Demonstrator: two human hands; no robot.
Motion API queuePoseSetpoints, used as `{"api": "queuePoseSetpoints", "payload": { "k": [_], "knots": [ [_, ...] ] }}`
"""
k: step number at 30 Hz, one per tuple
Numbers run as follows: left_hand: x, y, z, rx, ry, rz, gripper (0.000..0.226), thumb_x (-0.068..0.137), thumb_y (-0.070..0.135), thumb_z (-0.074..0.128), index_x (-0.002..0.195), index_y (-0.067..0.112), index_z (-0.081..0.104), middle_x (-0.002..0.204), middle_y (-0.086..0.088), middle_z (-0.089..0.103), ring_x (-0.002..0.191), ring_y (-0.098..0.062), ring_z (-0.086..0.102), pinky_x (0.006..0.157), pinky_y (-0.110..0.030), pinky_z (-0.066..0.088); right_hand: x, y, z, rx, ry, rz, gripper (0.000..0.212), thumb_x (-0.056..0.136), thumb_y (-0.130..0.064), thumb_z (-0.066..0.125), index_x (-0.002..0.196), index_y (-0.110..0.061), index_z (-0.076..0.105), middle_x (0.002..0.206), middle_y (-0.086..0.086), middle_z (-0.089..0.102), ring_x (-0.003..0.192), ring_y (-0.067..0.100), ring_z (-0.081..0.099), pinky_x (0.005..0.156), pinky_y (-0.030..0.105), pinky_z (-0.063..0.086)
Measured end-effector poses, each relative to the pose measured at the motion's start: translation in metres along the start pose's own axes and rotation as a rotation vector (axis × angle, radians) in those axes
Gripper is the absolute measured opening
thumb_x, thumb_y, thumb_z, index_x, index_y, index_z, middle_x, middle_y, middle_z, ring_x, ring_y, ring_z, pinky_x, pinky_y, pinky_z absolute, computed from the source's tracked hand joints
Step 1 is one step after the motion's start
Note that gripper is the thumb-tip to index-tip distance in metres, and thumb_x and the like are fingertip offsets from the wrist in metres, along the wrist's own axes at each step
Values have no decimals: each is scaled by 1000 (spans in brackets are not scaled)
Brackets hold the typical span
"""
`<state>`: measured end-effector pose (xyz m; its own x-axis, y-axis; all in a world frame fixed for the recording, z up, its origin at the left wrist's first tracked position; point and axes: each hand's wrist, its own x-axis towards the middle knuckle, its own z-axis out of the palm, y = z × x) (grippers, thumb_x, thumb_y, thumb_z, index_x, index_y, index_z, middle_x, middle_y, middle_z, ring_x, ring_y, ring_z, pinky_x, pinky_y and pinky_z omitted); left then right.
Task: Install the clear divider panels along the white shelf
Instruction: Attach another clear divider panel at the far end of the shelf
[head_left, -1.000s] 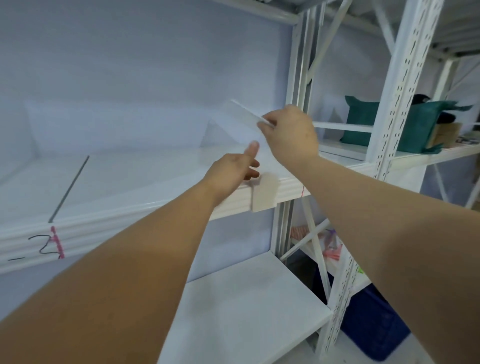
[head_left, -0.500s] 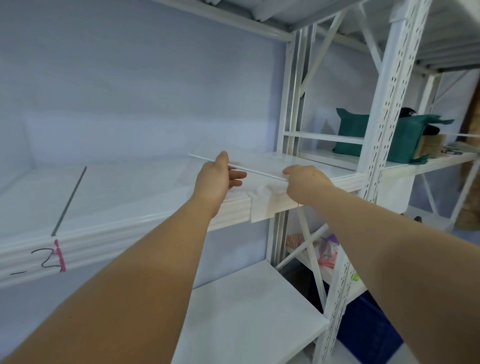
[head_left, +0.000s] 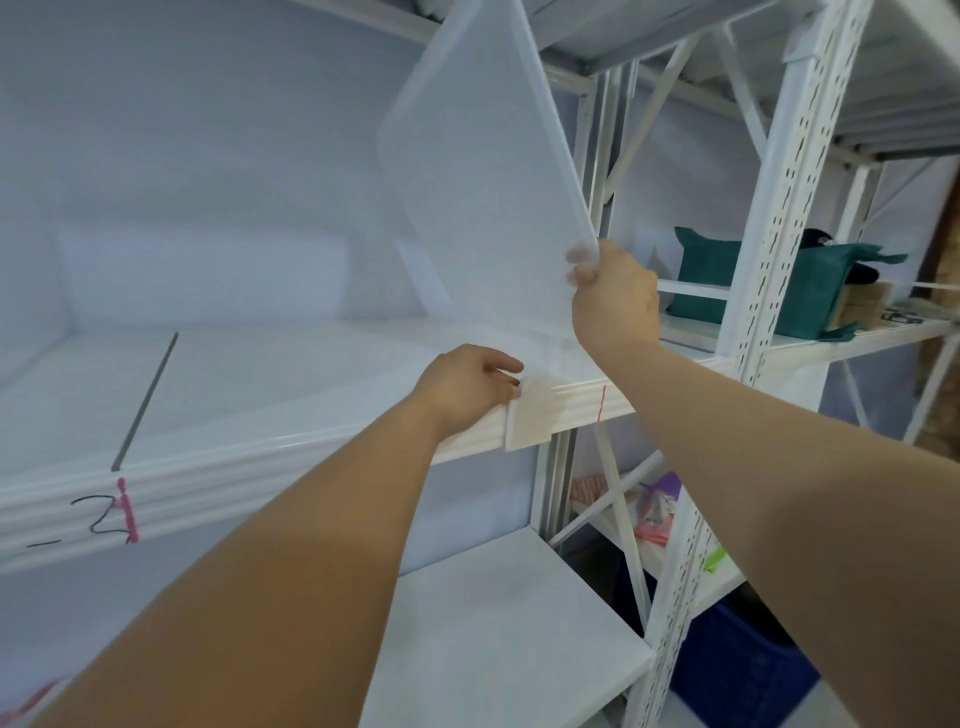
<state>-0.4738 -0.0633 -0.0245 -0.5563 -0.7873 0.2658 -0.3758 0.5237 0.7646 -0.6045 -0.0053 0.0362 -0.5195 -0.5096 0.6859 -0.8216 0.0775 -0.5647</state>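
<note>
1. The clear divider panel (head_left: 483, 182) stood on its lower end on the white shelf (head_left: 260, 395), at the front lip near the right end of the bay.
2. Its long axis ran nearly upright. The top pointed at the shelf above and leaned a little to the left, with the broad face turned towards the camera.
3. The right hand (head_left: 613, 306) held the panel's right-hand edge about halfway up. The grip was closed on it, and the fingertips (head_left: 579, 257) showed blurred through the plastic.
4. The left hand (head_left: 467, 389) lay on the shelf's front lip with its fingers reaching the panel's lower corner. I could not tell whether that grip was pinching the panel or only touching it.
5. A white clip (head_left: 530, 415) sat over the front lip, just below the panel's foot and beside the left hand's fingers.
6. A dark line (head_left: 145, 400) ran front to back across the shelf, well to the left, above a pink mark (head_left: 127, 512) on the lip.
7. A green bag (head_left: 810, 291) lay in the next bay to the right.
</note>
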Motion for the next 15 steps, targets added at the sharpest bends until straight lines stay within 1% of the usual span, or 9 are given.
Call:
{"api": "queuePoseSetpoints", "payload": {
  "k": [2, 5, 7, 10, 12, 15],
  "knots": [
    [2, 0, 1, 25, -2, 16, 29, 85, 16, 64, 112, 21, 70, 113, 6, 71, 112, -11, 61, 103, -25, 42, 1, -2, 5, 148, 1, 27, 34, 96, -5, 36, 116, -19, 59, 105, 7, 66, 102, 30, 60, 90, 42, 52],
    [3, -2, 1, 33, -3, 24, 28, 84, 18, 65, 111, 23, 72, 113, 8, 71, 110, -10, 61, 102, -25, 42, 1, -10, 11, 349, -26, 63, 36, 92, -1, 34, 106, -22, 59, 96, 1, 64, 104, 28, 60, 90, 43, 53],
    [3, -3, 1, 29, 6, 32, 29, 84, 18, 65, 113, 23, 70, 113, 8, 70, 110, -11, 61, 101, -24, 42, -1, -13, 14, 473, -42, 95, 37, 91, 1, 33, 101, -24, 58, 94, 1, 64, 100, 25, 63, 86, 36, 54],
    [3, -2, 3, 76, -22, 35, 40, 88, 21, 62, 127, 28, 58, 121, 7, 65, 115, -13, 58, 104, -27, 40, -8, -16, 22, 669, -79, 145, 34, 95, 0, 34, 108, -18, 60, 98, 6, 64, 90, 19, 62, 75, 23, 49],
    [3, 0, 5, 131, -46, 40, 41, 89, 21, 58, 129, 30, 57, 125, 8, 63, 118, -13, 56, 106, -30, 39, -12, -17, 29, 784, -99, 192, 34, 96, 0, 33, 108, -17, 60, 100, 9, 62, 88, 18, 59, 74, 22, 48],
    [5, 1, 6, 146, -26, 29, 36, 89, 22, 56, 124, 30, 62, 125, 12, 64, 119, -12, 56, 106, -33, 41, -13, -15, 38, 837, -85, 218, 34, 96, 0, 32, 104, -20, 59, 99, 9, 61, 89, 18, 59, 82, 26, 49]
  ]
}}
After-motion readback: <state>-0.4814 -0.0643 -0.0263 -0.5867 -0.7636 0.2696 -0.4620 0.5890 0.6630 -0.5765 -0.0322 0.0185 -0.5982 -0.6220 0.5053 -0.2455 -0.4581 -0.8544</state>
